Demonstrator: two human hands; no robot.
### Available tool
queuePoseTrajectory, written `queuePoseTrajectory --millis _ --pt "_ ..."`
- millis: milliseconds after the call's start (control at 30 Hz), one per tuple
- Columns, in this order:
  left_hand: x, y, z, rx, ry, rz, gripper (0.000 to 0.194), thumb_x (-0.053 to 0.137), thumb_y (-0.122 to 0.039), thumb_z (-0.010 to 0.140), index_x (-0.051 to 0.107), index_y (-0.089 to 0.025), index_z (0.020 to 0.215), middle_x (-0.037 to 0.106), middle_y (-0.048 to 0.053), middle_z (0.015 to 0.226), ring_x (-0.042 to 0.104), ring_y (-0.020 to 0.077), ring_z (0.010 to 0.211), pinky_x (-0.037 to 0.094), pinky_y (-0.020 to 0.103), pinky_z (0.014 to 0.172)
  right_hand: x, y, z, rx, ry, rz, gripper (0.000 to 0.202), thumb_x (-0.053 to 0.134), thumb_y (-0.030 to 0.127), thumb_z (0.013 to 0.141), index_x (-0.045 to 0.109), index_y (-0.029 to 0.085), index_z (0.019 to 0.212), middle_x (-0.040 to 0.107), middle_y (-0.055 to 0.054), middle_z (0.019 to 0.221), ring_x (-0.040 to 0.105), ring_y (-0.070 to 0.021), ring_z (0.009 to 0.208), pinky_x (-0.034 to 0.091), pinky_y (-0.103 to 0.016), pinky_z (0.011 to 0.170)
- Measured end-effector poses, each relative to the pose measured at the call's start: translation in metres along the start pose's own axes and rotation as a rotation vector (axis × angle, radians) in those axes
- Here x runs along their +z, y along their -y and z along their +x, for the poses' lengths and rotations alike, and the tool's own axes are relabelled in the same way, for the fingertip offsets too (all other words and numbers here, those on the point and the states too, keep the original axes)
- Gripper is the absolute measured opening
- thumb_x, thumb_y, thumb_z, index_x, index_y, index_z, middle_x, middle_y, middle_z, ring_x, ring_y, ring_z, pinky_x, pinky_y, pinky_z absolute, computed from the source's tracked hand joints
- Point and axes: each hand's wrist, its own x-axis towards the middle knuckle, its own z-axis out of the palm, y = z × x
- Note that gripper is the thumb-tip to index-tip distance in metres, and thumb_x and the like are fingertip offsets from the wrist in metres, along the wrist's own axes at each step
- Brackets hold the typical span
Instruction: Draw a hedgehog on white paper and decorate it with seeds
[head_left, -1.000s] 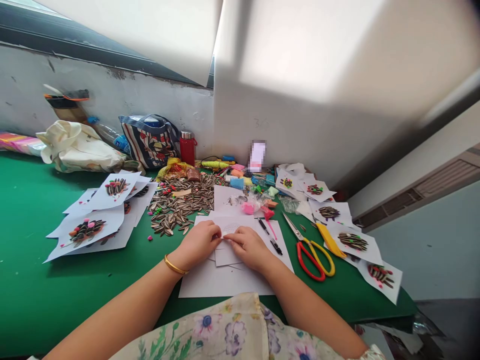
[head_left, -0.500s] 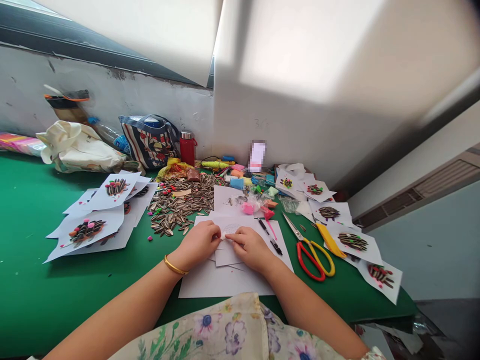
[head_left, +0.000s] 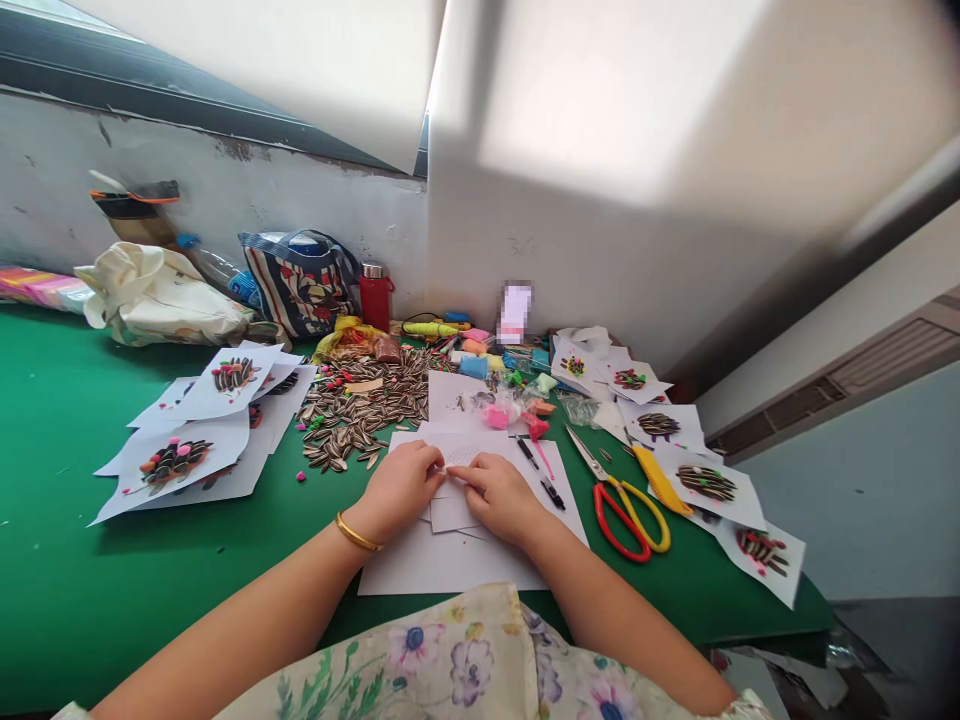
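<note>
My left hand (head_left: 405, 482) is closed in a pinch over the small white papers (head_left: 454, 513), its thumb and index finger meeting at a tiny pale bit too small to name. From the other side, my right hand (head_left: 501, 495) reaches to the same bit, index finger forward and the other fingers curled. A faint drawing shows on the paper just beyond the fingertips. Under both hands lies a larger white sheet (head_left: 487, 570). A black pen (head_left: 551, 490) rests on it beside my right hand. Sunflower seeds (head_left: 375, 405) are heaped beyond my left hand.
Scissors (head_left: 626, 510) with red and yellow handles lie to the right, near a yellow strip (head_left: 660, 480). Seed pictures on paper stand in piles at left (head_left: 176, 460) and right (head_left: 709, 485). Bagged coloured clay (head_left: 499, 412), a red bottle (head_left: 375, 297) and bags (head_left: 300, 285) are farther back.
Both hands stay over the same spot, with only a slight shift of the fingertips. My left wrist has moved a little to the right. Nothing else on the table has visibly moved.
</note>
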Motion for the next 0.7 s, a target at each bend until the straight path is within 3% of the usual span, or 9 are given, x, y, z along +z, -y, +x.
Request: queuePoseTrajectory --millis 367,700 --pt "-0.0087 -0.0018 -0.0038 0.050 0.050 0.074 0.023 0.055 -0.027 0.088 0.076 -0.022 0.082 0.066 0.007 0.086 0.060 0.0212 0.085 0.043 0.030 0.071 -0.0015 0.0040 -0.0010 -0.007 0.018 -0.046 0.041 0.056 0.013 0.086 0.068 0.032 0.120 0.059 -0.004 0.092 0.053 -0.0188 0.089 0.042 -0.032 0.083" --pt "-0.0075 0.0015 -0.0048 0.144 0.084 0.140 0.024 0.054 -0.021 0.088 0.075 -0.021 0.077 0.066 0.008 0.084 0.058 0.0211 0.082 0.042 0.031 0.072 0.0002 0.0002 -0.0016 0.009 0.007 -0.004 0.042 0.056 0.011 0.085 0.066 0.028 0.122 0.062 -0.005 0.096 0.055 -0.0192 0.092 0.043 -0.033 0.087"
